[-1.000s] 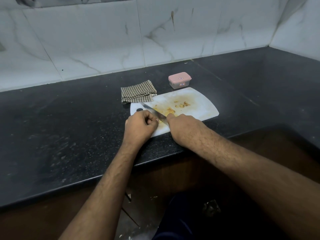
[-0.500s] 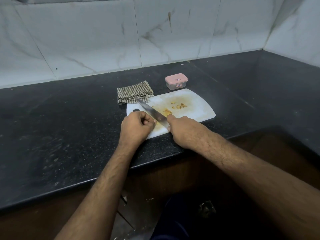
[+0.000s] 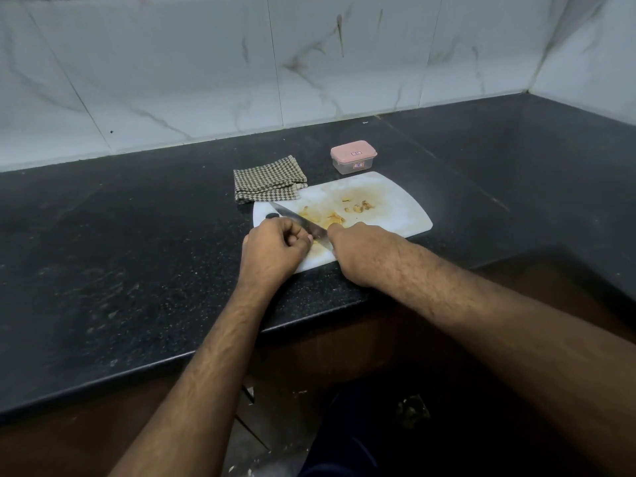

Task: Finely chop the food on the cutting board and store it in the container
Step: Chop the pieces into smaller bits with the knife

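A white cutting board (image 3: pixel 395 208) lies on the black counter, stained yellow, with small yellow-brown food pieces (image 3: pixel 359 207) and a pile of chopped bits (image 3: pixel 332 218) near the blade. My right hand (image 3: pixel 361 251) grips the handle of a knife (image 3: pixel 299 222) whose blade slants up-left across the board. My left hand (image 3: pixel 275 246) sits curled at the board's left end, fingertips pinching a small piece of food against the blade's left side. A small clear container with a pink lid (image 3: pixel 352 156), lid on, stands just behind the board.
A folded checked cloth (image 3: pixel 268 180) lies at the board's back-left corner. The black counter (image 3: pixel 120 253) runs left and turns a corner at the right. White marble tiles (image 3: pixel 206 74) back it. The counter's front edge passes under my forearms.
The blade has dropped lower toward the board after being raised half a second ago. Both hands stay in place at the board's near-left end.
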A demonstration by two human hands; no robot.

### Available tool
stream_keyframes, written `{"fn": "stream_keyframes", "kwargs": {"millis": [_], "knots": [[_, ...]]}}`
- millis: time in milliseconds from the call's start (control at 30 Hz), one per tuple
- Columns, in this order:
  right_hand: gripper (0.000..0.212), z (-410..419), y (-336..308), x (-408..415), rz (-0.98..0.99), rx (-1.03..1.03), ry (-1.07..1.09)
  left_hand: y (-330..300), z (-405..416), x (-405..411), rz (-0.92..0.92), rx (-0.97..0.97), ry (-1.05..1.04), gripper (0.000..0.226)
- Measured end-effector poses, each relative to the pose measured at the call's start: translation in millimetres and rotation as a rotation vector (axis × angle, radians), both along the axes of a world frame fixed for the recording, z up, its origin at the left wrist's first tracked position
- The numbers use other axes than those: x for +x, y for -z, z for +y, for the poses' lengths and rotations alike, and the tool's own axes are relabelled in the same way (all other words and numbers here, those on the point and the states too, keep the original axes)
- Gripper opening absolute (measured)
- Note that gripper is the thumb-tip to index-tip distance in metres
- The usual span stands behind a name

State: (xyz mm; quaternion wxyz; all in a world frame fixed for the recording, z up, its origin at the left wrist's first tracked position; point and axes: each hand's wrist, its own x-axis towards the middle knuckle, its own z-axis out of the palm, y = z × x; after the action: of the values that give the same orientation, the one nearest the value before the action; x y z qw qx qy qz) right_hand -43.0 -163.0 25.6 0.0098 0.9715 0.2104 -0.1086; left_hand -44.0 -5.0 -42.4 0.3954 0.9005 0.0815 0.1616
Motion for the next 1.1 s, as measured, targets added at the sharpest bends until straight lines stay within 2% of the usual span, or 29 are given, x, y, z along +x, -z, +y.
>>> {"fn": "stream_keyframes", "kwargs": {"millis": [233, 533, 833, 1100], "knots": [[0.037, -5.7, 1.3, 6.1, 0.084, 0.077, 0.041, -4.3, -2.8, -2.5, 0.017, -0.027, -0.015, 0.014], [0.028, -7.8, 16.4, -2.5, 0.004, 0.198, 0.106, -6.3, -4.5, -3.8, 0.021, 0.014, -0.022, 0.01], [0.026, -9.1, 13.0, -0.2, -0.015, 0.141, 0.046, -1.8, -1.7, -0.4, 0.014, -0.01, -0.01, 0.017], [0.029, -4.2, 7.2, 2.3, -0.002, 0.079, 0.033, -0.7, -0.7, 0.7, 0.022, -0.03, -0.001, 0.013]]}}
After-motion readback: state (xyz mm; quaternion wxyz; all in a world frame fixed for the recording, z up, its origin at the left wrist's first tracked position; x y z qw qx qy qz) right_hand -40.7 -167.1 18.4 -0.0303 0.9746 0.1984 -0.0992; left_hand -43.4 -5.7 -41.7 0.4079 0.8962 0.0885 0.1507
